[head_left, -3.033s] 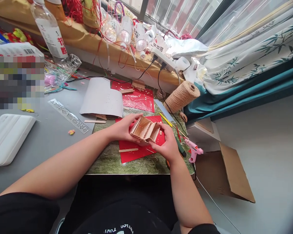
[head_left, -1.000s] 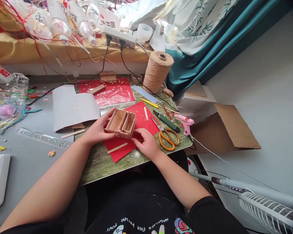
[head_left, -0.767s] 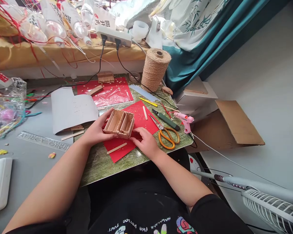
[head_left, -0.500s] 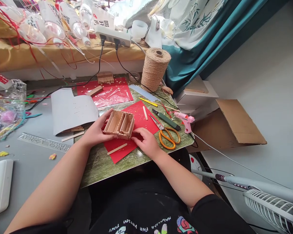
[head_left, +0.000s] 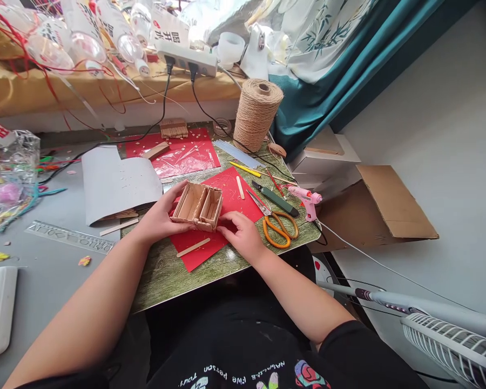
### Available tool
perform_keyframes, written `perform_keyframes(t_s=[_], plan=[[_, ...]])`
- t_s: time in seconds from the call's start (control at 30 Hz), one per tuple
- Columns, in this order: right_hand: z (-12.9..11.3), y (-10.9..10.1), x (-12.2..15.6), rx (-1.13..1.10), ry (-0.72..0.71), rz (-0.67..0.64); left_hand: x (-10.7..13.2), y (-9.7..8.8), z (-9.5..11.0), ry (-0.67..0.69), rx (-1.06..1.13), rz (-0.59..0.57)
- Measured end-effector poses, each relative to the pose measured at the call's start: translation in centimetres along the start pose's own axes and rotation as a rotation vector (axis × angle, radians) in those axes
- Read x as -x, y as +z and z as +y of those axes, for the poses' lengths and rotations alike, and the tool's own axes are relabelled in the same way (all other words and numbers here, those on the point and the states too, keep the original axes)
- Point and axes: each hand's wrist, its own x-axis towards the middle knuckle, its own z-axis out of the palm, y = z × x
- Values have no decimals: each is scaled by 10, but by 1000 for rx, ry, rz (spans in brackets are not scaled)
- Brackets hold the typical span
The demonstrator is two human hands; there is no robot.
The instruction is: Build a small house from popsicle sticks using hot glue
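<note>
A small wooden box (head_left: pixel 195 206) built of craft sticks, with two open compartments side by side, is tilted toward me above a red sheet (head_left: pixel 198 253). My left hand (head_left: pixel 159 219) is wrapped round its left side, thumb at the far edge and fingers underneath. At the lower right corner, my right hand (head_left: pixel 241 233) pinches the box between thumb and fingers; the fingertips are partly hidden. One loose craft stick (head_left: pixel 193 247) lies just below the box, and another craft stick (head_left: pixel 240 187) lies beyond it on the red sheet.
Right of the box lie scissors (head_left: pixel 282 229), a green-handled cutter (head_left: pixel 276 199) and a pink glue gun (head_left: pixel 305 200). Behind stand a twine spool (head_left: pixel 258 114) and glue sticks (head_left: pixel 237 154). A grey sheet (head_left: pixel 115 183) and a clear ruler (head_left: pixel 71 236) are at left. Black cords cross the back.
The view has shifted very slightly. Both hands and the box keep practically the same pose.
</note>
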Motion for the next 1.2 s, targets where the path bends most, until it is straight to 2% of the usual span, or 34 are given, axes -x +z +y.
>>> perform_keyframes(t_s=[0.13, 0.2, 0.3, 0.4, 0.5, 0.57, 0.67, 0.77, 0.87, 1.0, 1.1, 1.2], plan=[[2, -1, 1, 24, -44, -13, 2, -3, 6, 17, -160, 29], [4, -2, 1, 43, -103, -38, 3, -4, 6, -7, -94, 47], [5, -1, 3, 110, -233, -153, 4, -4, 2, -33, 100, 92], [3, 0, 6, 185, -335, -256, 3, -4, 1, 0, 147, 126], [-1, -4, 10, 149, -371, -200, 9, -1, 6, 0, 107, 127], [-2, -10, 10, 61, -319, -60, 18, 8, 13, -62, -16, 142], [1, -19, 3, -86, -125, 181, 33, 34, 26, -194, -232, 239], [11, -22, -6, -237, 51, 283, 37, 61, 36, -224, -299, 386], [21, -18, -8, -315, 112, 277, 29, 74, 38, -203, -320, 442], [27, -17, -1, -302, 68, 257, 23, 65, 35, -196, -219, 456], [20, -22, 4, -356, 24, 229, 27, 53, 36, -184, -131, 418], [-1, -29, 7, -501, -17, 83, 35, 50, 44, -120, -140, 319]])
